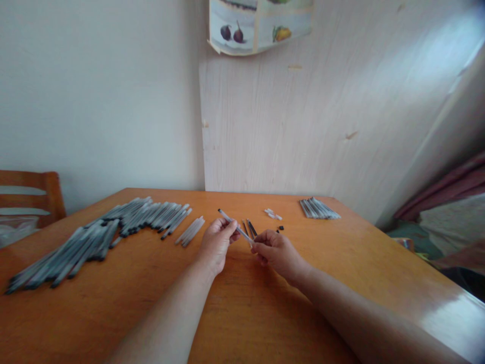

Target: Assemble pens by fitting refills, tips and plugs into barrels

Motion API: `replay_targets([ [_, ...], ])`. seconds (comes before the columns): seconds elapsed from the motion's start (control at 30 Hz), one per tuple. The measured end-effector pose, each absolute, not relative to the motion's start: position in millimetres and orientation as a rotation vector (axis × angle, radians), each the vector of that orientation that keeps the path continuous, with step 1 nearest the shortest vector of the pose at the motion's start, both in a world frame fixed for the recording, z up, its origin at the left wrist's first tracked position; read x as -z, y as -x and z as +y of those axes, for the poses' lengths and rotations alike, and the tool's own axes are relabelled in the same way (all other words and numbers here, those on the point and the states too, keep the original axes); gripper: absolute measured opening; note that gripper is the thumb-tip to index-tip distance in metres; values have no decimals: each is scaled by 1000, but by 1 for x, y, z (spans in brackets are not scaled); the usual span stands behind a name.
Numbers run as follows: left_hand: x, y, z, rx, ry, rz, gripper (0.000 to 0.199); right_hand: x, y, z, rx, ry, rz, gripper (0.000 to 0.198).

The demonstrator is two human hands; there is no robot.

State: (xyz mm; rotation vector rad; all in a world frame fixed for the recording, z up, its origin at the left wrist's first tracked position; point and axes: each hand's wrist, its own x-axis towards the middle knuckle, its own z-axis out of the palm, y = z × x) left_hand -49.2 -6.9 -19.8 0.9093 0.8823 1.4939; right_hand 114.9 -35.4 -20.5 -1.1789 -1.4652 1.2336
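Left hand [219,240] and right hand [276,250] pinching 1 pen [244,235], any lettering too blurred

A pile of pens [94,240] lies on the left of the tabletop [235,323], and a row of tubes [190,231] lies just right of it. In the middle, one pen [244,235] reaches from the left hand [217,242] to the right hand [278,253]. Behind the hands lie some sticks [251,228], with little pieces [273,214] farther back and right. A bunch of pens [319,208] sits at the back right. The wall [242,126] is behind everything.
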Motion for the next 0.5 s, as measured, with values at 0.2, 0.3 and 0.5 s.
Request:
replay_targets([
  [0.2,18,46,-11,-1477,-916,886,31,22,-115,-33,-1234,1147,-1468,16],
  [0.3,17,45,-13,-1463,-924,889,30,22,-117,-33,-1191,1143,-1538,18],
  [0.5,17,43,-14,-1455,-927,896,27,20,-116,-35,-1096,1185,-1567,18],
])
